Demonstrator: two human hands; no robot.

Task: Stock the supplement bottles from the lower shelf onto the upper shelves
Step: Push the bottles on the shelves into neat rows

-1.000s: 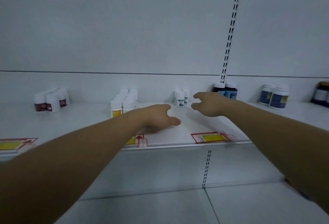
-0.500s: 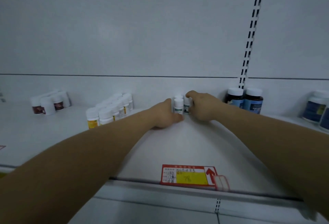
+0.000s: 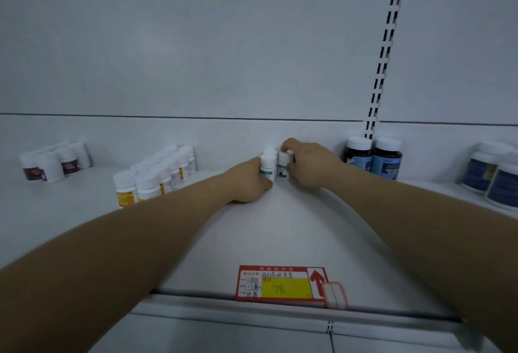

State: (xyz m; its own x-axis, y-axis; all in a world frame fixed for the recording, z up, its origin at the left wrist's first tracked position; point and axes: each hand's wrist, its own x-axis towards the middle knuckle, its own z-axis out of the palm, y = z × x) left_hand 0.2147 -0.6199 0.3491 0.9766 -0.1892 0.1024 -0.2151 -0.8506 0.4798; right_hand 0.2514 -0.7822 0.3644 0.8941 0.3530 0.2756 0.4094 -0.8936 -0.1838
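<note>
On my feed, both arms reach across the white shelf [image 3: 280, 235] to a small cluster of white bottles with green labels standing near the back wall [image 3: 224, 44]. The left hand [image 3: 246, 181] rests on the shelf surface, its fingers wrapped round the left bottle [image 3: 267, 167] with the thumb pressed at the front near its base. The right hand [image 3: 308, 165] has its fingers clamped on the right bottle [image 3: 284, 166], the forefinger hooked over the white cap and the thumb against the label. The two bottles stand upright, touching or nearly touching side by side. Just behind them I can make out the cap of a third bottle [image 3: 270, 153]; the rest of it is hidden.

Along the same shelf, to the left, stand rows of white bottles with yellow labels [image 3: 126, 191], and farther left a group with dark red labels [image 3: 47, 166]. To the right of the hands are two dark bottles with blue labels [image 3: 372, 158] at the foot of a slotted upright [image 3: 384, 50], and at the right edge more white bottles with dark blue labels [image 3: 493, 176]. A red and yellow price tag [image 3: 281, 284] with a handwritten 78 sits on the front lip of the shelf, between my view of the two forearms.
</note>
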